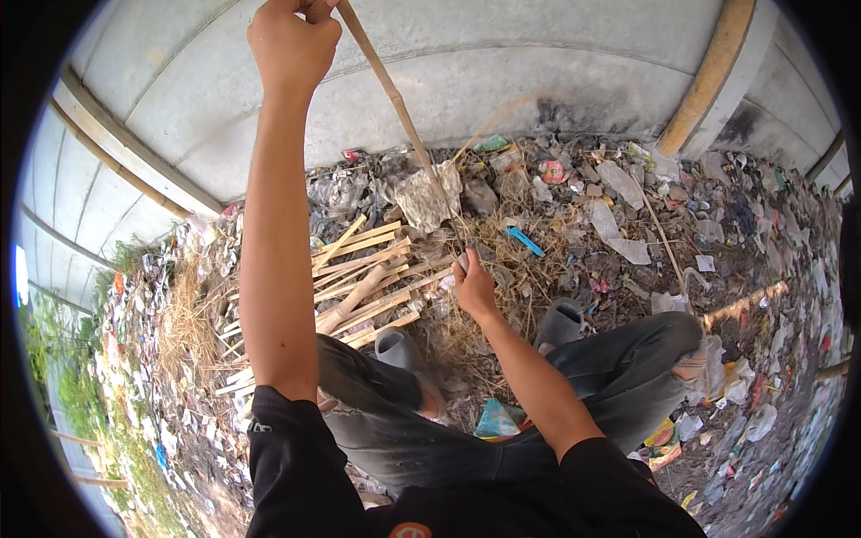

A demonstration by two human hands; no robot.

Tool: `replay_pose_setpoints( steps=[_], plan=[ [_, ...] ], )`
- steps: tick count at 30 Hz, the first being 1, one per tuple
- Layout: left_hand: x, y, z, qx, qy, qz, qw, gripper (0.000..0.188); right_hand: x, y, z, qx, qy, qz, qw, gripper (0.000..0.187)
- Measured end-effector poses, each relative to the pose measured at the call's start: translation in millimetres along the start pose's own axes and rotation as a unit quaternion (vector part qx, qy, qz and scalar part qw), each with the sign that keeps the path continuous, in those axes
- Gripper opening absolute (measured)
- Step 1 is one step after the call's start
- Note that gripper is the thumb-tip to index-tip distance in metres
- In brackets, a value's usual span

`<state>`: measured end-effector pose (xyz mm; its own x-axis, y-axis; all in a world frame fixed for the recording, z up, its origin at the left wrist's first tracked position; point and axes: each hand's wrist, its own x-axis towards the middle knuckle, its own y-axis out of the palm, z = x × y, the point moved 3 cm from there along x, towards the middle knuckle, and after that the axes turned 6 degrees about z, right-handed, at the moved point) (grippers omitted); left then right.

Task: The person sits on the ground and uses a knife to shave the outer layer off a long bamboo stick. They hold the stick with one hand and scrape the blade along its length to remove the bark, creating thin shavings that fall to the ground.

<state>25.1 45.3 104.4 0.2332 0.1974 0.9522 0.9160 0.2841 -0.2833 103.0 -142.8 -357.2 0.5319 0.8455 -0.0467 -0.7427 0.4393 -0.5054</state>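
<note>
My left hand [296, 45] is raised at the top of the view, closed round the upper part of a long, thin bamboo stick [386, 82]. The stick slants down to the right, toward my right hand [473, 287]. My right hand is closed low in front of my knees, at the lower end of a thin dark length that meets the stick's line. Whether that length is a blade or part of the stick, I cannot tell. A blurred, pale curved strip [502, 111] arcs off to the right. Split wooden sticks [359, 291] lie piled left of my right hand.
Litter and dry straw [184, 332] cover the ground. A grey panel wall [538, 54] stands ahead, with a bamboo post [708, 76] at right. A blue plastic piece [524, 240] lies beyond my right hand. My grey shoes [560, 323] and bent knees are close by.
</note>
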Motion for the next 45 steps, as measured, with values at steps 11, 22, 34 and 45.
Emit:
replay_pose_setpoints(
  steps=[11, 22, 34, 45],
  plan=[
    [-1, -12, 15, 0.027, -0.015, 0.002, 1.0, 0.011, 29, -89, 100, 0.403, 0.114, 0.139, 0.897, 0.043],
    [3, -6, 25, 0.011, -0.008, 0.002, 1.0, 0.006, 24, 4, 51, 0.045, -0.043, -0.019, 0.998, 0.039],
    [-14, 36, -1, -0.331, -0.121, -0.03, 0.935, 0.042, 76, -10, -17, 0.149, 0.032, 0.028, 0.988, 0.03],
    [0, 84, 16, -0.309, -0.121, -0.049, 0.942, 0.045, 61, -105, 85, 0.361, 0.066, 0.061, 0.928, 0.032]
  ],
)
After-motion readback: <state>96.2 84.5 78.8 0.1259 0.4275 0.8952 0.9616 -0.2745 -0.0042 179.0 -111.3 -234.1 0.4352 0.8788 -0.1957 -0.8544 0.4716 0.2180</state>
